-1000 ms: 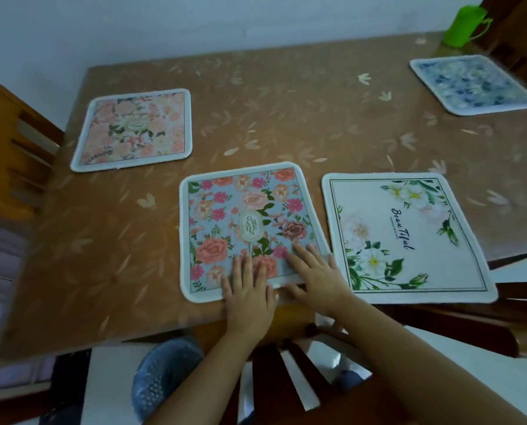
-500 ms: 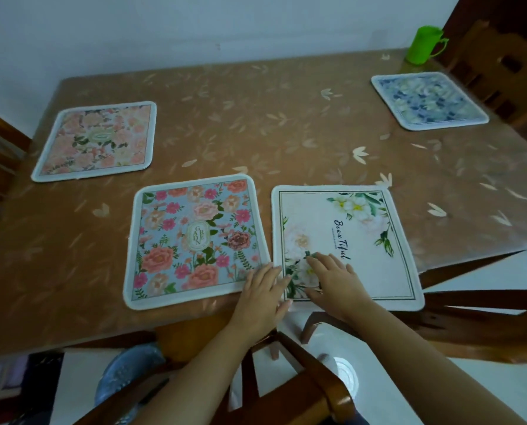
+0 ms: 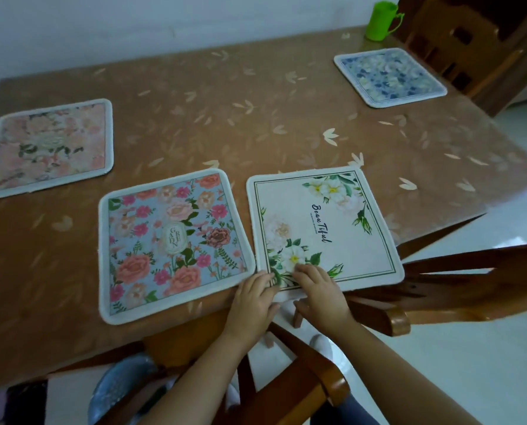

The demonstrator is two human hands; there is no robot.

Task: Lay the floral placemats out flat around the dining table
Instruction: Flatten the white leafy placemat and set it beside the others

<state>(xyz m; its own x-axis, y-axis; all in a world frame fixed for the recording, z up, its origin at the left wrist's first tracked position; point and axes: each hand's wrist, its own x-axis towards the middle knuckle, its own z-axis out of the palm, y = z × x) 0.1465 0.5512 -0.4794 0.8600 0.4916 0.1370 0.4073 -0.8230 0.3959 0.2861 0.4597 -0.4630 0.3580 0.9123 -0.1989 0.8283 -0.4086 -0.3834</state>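
Four floral placemats lie flat on the brown dining table (image 3: 256, 118): a pink one (image 3: 46, 145) at the far left, a blue rose one (image 3: 173, 240) near the front edge, a white "Beautiful" one (image 3: 323, 228) beside it, and a blue-and-white one (image 3: 389, 75) at the far right. My left hand (image 3: 253, 299) rests with straight fingers on the white mat's near left corner. My right hand (image 3: 320, 289) presses its fingers on the same mat just to the right. That corner slightly overhangs the table edge.
A green plastic cup (image 3: 381, 21) stands at the table's far right corner. A wooden chair (image 3: 470, 56) sits behind the far right mat. More wooden chair parts (image 3: 440, 286) lie below the near edge. A blue patterned object (image 3: 124, 384) is under the table.
Both hands moved right, off the blue rose mat and onto the white mat's near left corner. The left hand has now reached the white mat.
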